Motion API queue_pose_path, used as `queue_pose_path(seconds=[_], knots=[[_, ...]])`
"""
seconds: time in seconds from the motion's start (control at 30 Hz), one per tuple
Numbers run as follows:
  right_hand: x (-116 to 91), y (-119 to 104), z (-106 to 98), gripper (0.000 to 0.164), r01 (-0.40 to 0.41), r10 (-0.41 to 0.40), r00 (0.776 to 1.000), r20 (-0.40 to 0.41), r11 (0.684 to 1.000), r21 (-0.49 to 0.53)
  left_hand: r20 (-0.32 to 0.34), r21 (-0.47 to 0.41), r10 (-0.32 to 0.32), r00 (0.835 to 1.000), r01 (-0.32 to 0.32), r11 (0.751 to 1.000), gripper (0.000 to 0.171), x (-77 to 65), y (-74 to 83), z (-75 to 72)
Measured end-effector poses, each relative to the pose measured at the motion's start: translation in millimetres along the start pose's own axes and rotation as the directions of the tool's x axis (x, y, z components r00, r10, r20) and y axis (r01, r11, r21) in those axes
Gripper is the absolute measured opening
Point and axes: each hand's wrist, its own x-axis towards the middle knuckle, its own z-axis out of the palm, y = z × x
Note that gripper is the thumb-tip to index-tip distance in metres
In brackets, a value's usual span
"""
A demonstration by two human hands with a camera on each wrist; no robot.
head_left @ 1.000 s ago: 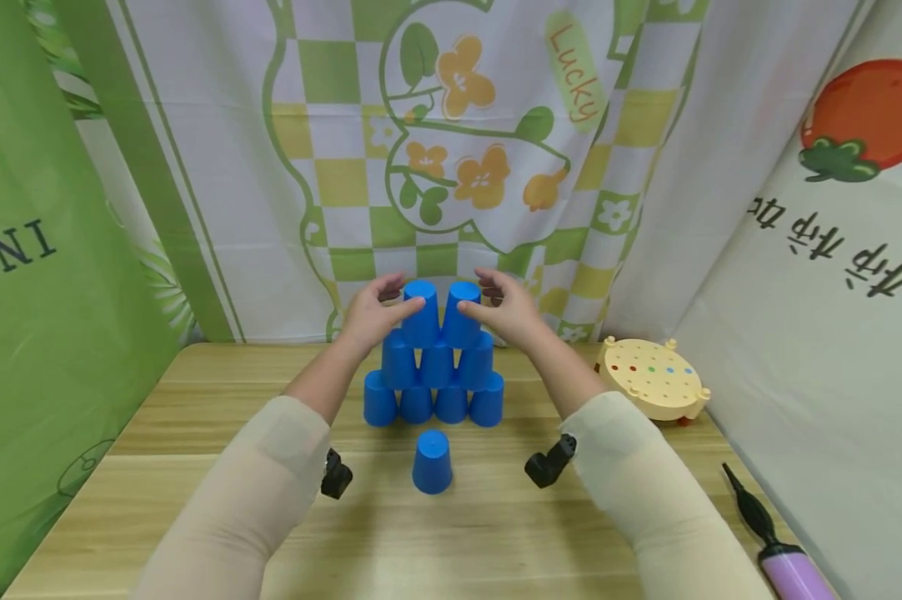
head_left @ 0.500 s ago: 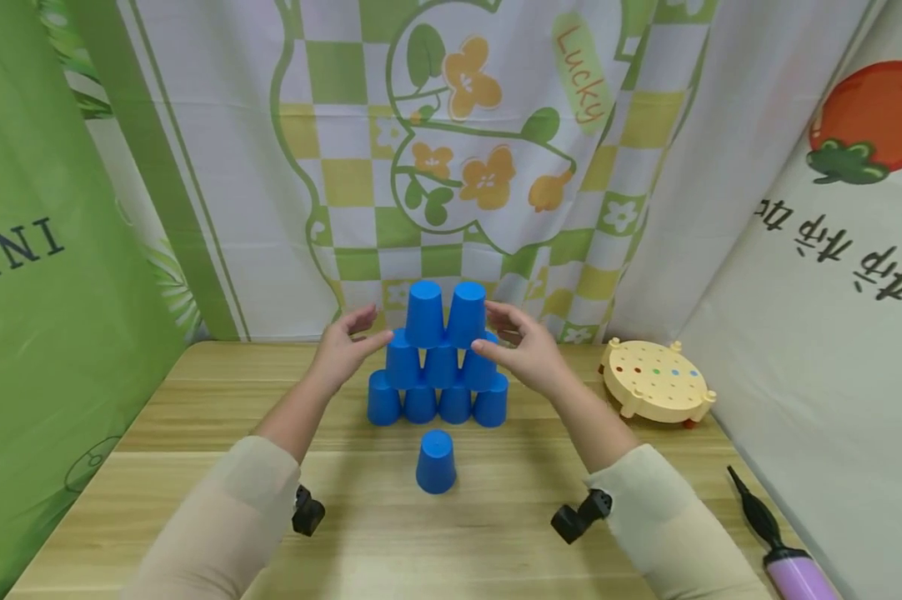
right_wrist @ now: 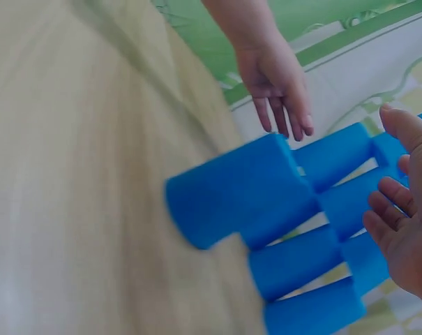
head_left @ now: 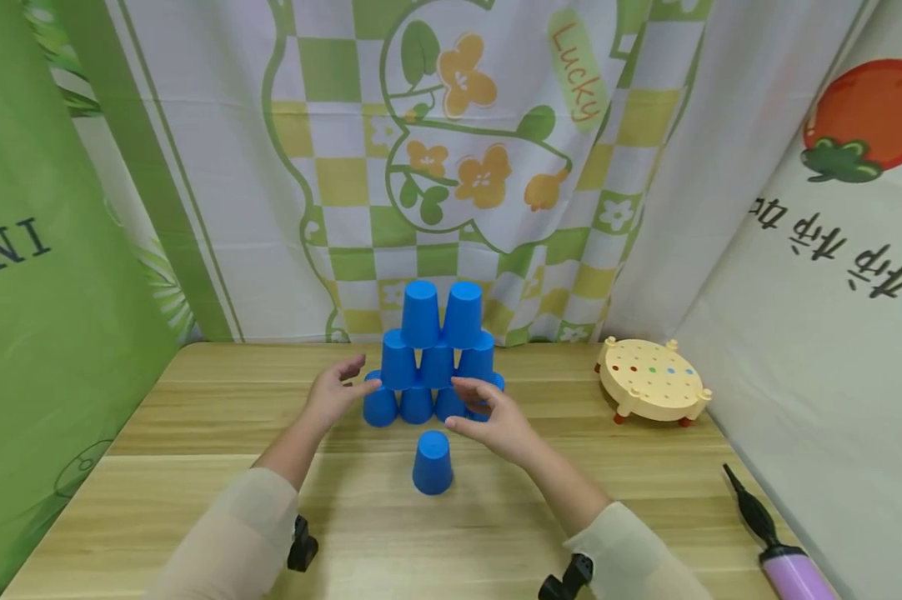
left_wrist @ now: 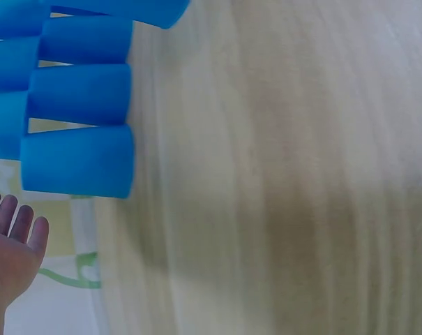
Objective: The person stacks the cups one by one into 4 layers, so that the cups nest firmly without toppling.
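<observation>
Blue cups stand upside down in a stepped stack: several in the bottom row, three in the middle row and two on top. In front of the stack, one more upside-down blue cup stands alone on the table. My left hand is beside the stack's lower left, fingers spread and holding nothing. My right hand hovers to the right of and behind the lone cup, apart from it, hiding part of the bottom row. The right wrist view shows the lone cup with both hands apart from it.
On the wooden table, a round cream pegboard-like stand with short legs sits at the back right. A purple and black hand pump lies along the right edge. A printed curtain hangs behind the table.
Both hands have come away from the two top cups and moved down and towards the front. My right hand has also moved inward, near the lone cup. The cups stay in place.
</observation>
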Motion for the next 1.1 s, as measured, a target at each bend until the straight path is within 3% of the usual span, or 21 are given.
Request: queue_pose_path(seconds=[0.13,0.5,1.1], knots=[[-3.4,7.9,13.0,0.060,-0.035,0.035,0.999,0.017,0.999,0.012,0.007,-0.008,-0.038,0.999,0.038,0.999,0.064,-2.5,-7.7,2.8],[-8.1,30.5,33.9,0.063,-0.063,0.064,0.988,0.143,0.998,-0.008,-0.001,0.012,-0.032,0.999,0.032,0.999,0.060,-4.8,-11.3,9.9],[-6.3,37.4,38.2,0.055,-0.097,0.102,0.987,0.128,0.994,-0.043,-0.029,0.024,-0.019,0.999,0.019,1.000,0.055,-0.5,-18.9,14.1]])
